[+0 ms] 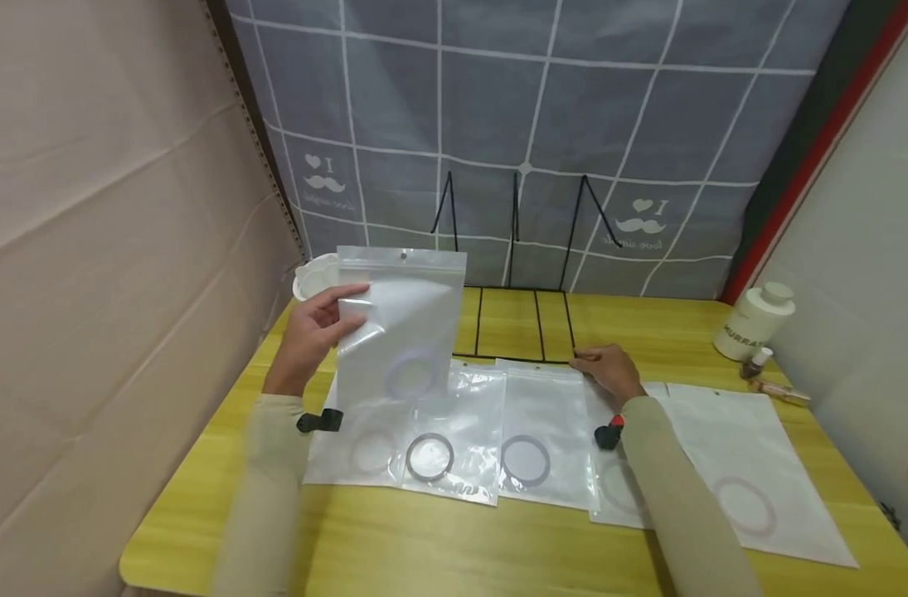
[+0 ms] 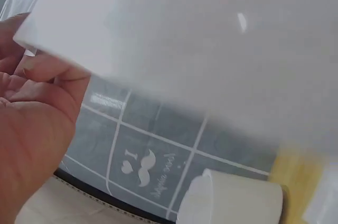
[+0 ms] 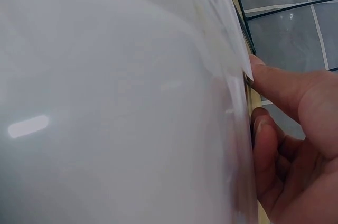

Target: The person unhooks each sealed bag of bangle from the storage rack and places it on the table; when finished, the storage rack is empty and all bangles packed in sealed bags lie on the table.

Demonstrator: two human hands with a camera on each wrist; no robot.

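A clear plastic bag [image 1: 405, 332] with a ring inside is being held upright above the tabletop [image 1: 498, 547] by the left hand [image 1: 312, 336], its grip closed on the bag's left edge. The top edge of a flat bag [image 1: 546, 435] is being touched by the fingertips of the right hand [image 1: 610, 371], which are lightly bent and holding nothing. More ringed bags are lying side by side beneath.

Both forearms blur in the head view — bottle label [image 1: 745, 342] cut short.
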